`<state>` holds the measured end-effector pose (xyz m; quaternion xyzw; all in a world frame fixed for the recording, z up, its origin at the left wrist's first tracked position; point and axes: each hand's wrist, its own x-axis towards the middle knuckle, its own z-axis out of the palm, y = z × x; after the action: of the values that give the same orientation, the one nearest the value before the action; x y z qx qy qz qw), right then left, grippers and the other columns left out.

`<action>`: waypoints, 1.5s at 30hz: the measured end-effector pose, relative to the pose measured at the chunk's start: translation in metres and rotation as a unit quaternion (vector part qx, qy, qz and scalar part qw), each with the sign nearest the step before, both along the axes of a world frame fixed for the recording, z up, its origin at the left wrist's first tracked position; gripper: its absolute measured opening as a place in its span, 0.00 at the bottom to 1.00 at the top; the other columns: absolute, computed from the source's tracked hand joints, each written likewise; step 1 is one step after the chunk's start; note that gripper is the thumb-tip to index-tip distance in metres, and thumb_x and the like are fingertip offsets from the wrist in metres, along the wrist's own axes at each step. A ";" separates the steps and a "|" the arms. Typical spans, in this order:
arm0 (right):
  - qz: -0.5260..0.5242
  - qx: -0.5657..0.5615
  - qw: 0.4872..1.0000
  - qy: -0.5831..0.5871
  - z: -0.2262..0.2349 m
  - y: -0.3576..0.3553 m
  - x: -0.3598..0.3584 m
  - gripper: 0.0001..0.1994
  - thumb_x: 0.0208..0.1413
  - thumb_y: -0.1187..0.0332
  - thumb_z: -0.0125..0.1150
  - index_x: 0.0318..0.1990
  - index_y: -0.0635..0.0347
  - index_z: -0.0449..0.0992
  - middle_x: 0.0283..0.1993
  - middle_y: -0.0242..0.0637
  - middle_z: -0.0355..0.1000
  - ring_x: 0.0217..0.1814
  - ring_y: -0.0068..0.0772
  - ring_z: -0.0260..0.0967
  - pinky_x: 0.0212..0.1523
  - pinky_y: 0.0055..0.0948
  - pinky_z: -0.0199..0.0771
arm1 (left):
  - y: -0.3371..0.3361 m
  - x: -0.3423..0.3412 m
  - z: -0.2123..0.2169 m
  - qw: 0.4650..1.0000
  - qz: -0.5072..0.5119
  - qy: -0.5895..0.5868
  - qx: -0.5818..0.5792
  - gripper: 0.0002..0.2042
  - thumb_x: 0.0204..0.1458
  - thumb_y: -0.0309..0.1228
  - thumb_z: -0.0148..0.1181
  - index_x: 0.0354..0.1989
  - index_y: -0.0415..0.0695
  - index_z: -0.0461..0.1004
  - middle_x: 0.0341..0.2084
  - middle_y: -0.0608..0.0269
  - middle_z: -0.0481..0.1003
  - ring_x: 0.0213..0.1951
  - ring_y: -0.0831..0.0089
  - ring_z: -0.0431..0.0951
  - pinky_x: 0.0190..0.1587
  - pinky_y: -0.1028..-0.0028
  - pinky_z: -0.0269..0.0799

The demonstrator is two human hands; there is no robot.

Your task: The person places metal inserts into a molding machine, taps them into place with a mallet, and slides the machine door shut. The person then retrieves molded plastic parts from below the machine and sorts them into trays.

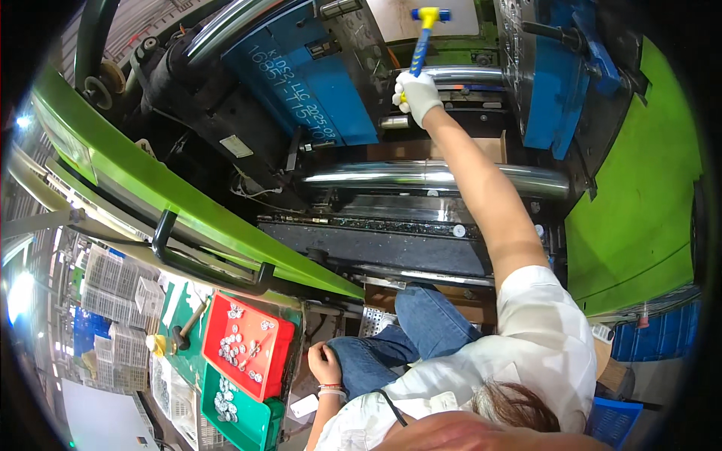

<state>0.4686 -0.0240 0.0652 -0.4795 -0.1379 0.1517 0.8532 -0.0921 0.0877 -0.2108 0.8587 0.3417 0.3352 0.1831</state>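
Observation:
My right hand (418, 96), in a white glove, is closed round the handle of a blue and yellow mallet (423, 43). The arm reaches far forward into the machine, between a blue mould block (304, 83) on the left and another blue mould block (551, 101) on the right. The mallet's head points up and away, apart from both blocks. Bare and low in the picture, my left hand (325, 366) rests on my knee in blue jeans. Its fingers lie loosely over the knee and hold nothing.
Polished steel bars (436, 176) cross the machine under my right arm. A green door with a black handle (210, 259) runs along the left. Beside my left knee, a red tray (272, 359) and a green tray (259, 430) hold several small round parts. A hammer (184, 331) lies behind them.

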 end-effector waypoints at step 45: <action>-0.084 0.040 0.993 0.070 -0.019 0.007 -0.084 0.02 0.53 0.75 0.47 0.31 0.64 0.64 0.18 0.41 0.64 0.11 0.33 0.65 0.05 0.26 0.57 | -0.004 -0.002 -0.001 1.000 0.001 -0.003 -0.010 0.04 0.53 0.23 0.53 0.35 0.37 0.73 0.30 0.55 0.73 0.31 0.62 0.73 0.37 0.70 0.69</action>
<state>0.3848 -0.0167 0.0460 -0.4433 -0.0430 0.1073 0.8889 -0.0944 0.0840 -0.2118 0.8554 0.3453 0.3347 0.1923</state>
